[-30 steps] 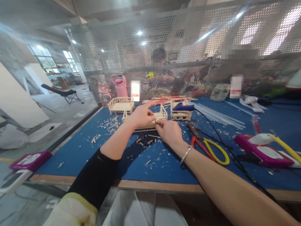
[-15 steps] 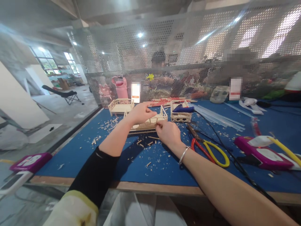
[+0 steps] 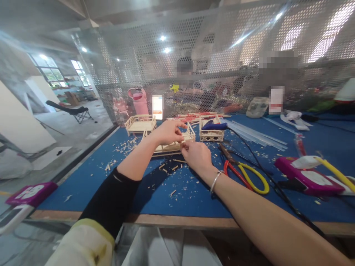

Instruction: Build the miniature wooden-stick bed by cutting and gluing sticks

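A small model built of pale wooden sticks [image 3: 169, 149] stands on the blue table mat, partly hidden by my hands. From above, my left hand [image 3: 169, 132] reaches over it, thumb and curled fingers closed at its railing. Low on the model's near right side, my right hand [image 3: 198, 154] is closed in a pinch; whatever small piece lies between its fingertips is hidden. Both hands' fingertips are close together. Behind my left hand sits a second stick model [image 3: 141, 125]. Right of my hands is a third stick model [image 3: 211, 135], with a blue-handled corded tool [image 3: 215, 125] resting on it.
Pliers [image 3: 238, 170] with one red and one yellow handle lie right of my right hand. Clear glue sticks [image 3: 255, 135], red sticks [image 3: 194, 117], a glass jar [image 3: 257, 108] and a pink bottle [image 3: 140, 102] are farther back. Wood scraps [image 3: 163, 168] litter the mat [image 3: 111, 195]. People sit behind the mesh screen.
My left fingers have curled down and inward toward my right fingertips. The right hand keeps its pinch at the model. The whole view has shifted slightly.
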The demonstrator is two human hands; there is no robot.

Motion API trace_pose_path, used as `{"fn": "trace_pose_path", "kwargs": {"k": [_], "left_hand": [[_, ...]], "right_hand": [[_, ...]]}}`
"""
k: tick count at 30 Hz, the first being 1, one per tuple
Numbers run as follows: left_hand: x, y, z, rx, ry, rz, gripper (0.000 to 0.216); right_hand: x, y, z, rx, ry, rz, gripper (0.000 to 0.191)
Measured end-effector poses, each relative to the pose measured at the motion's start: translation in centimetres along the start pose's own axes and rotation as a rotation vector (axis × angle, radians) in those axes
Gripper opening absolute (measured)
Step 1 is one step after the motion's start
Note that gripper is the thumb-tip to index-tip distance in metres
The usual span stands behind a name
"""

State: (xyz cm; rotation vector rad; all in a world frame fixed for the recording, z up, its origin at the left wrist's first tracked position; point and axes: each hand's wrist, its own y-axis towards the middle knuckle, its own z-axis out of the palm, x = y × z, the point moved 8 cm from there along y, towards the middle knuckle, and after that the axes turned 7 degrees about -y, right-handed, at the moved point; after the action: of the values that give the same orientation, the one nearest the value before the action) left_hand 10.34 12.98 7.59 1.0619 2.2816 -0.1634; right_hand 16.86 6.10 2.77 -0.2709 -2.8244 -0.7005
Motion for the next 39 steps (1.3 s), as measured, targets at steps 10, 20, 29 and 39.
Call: {"fn": "trace_pose_path", "kwargs": {"k": [10, 20, 29, 39], "left_hand": [[-0.4, -0.4, 0.0, -0.059, 0.019, 0.043, 0.058], [-0.2, -0.7, -0.1, -0.071, -0.017, 0.088, 0.053], [0.2, -0.6, 0.1, -0.054, -0.063, 0.071, 0.057], [0.1, -0.8, 0.3, -0.048, -0.068, 0.067, 0.052]], "right_hand": [[-1.5, -0.2, -0.2, 0.041, 0.153, 0.111, 0.024], [-1.3, -0.4, 0.0, 0.013, 0.155, 0.114, 0.029], [-0.5, 0.2, 0.6, 0.012, 0.089, 0.065, 0.03], [-0.3, -0.1, 0.5, 0.01, 0.069, 0.056, 0.031]]}}
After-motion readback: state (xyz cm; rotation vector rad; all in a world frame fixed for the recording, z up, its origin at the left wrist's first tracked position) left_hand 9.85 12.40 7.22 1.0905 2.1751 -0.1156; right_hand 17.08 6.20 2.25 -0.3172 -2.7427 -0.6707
